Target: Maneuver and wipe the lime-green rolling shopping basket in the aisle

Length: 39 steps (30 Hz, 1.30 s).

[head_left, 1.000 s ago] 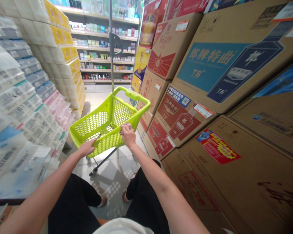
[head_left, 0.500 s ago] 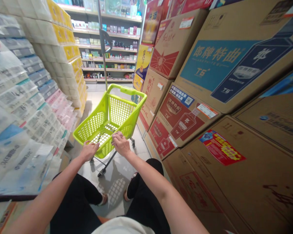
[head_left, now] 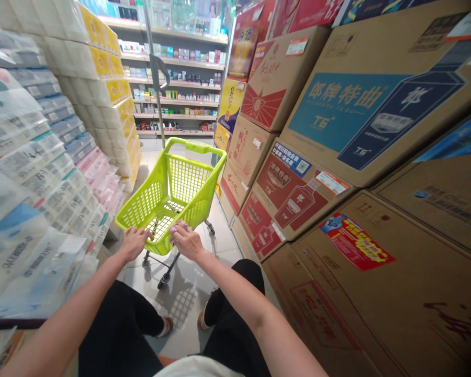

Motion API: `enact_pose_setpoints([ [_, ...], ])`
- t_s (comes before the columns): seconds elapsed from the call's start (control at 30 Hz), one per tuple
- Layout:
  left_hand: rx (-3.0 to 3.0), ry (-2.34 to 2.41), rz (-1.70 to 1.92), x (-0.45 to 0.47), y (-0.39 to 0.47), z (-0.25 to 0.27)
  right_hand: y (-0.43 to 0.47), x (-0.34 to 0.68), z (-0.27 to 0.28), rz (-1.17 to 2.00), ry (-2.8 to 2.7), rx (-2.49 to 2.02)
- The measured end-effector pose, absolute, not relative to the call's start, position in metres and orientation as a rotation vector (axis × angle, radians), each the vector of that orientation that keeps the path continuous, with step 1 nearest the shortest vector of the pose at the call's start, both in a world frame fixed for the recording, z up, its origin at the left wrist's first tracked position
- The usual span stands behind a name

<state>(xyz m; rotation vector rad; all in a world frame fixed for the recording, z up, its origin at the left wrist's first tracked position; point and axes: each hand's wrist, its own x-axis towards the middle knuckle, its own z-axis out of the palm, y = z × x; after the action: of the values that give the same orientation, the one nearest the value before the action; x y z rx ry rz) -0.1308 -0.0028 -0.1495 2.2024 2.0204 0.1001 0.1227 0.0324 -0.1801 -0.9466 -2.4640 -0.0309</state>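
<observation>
A lime-green plastic shopping cart (head_left: 151, 195) stands upright on dark wheels in front of me, and I see nothing in its basket. My left hand (head_left: 135, 244) is closed over the near left part of its rim, fingers curled inward. On the near right corner of the rim sits my right hand (head_left: 187, 242), also closed on the cart. A small crumpled pinkish thing (head_left: 179, 226), perhaps cloth or tissue, shows at the fingers of this hand. The handle bar (head_left: 196, 146) is at the cart's far side.
Stacked cardboard cartons (head_left: 337, 110) form a wall close on my right. Plastic-wrapped paper packs (head_left: 27, 136) and taller yellow-ended packs (head_left: 105, 84) line the left. Shelves of small goods (head_left: 180, 84) stand at the aisle's far end. A metal pole (head_left: 156, 99) rises behind the cart. Pale floor tiles lie below.
The cart has shifted slightly left in the view and turned a little. Both hands have moved left with it, keeping their hold on the rim.
</observation>
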Motion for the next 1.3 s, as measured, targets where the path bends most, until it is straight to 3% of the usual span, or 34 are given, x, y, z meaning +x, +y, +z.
enact_pose_setpoints([
  [0.13, 2.215, 2.038, 0.081, -0.12, -0.007, -0.16, 0.027, 0.124, -0.177, 0.001, -2.519, -0.825],
  [0.33, 2.25, 2.011, 0.081, -0.098, -0.013, -0.16, 0.034, 0.131, -0.17, 0.056, -2.267, -1.211],
  [0.6, 2.302, 1.921, 0.091, -0.057, -0.015, -0.161, -0.012, 0.151, -0.202, -0.002, -2.368, -1.061],
  [0.9, 2.415, 1.971, -0.043, -0.124, 0.0, -0.149, 0.007, 0.165, -0.18, 0.076, -2.313, -1.228],
  [1.3, 2.29, 2.19, 0.115, -0.072, 0.034, -0.163, 0.054, 0.175, -0.165, 0.141, -2.152, -1.53],
])
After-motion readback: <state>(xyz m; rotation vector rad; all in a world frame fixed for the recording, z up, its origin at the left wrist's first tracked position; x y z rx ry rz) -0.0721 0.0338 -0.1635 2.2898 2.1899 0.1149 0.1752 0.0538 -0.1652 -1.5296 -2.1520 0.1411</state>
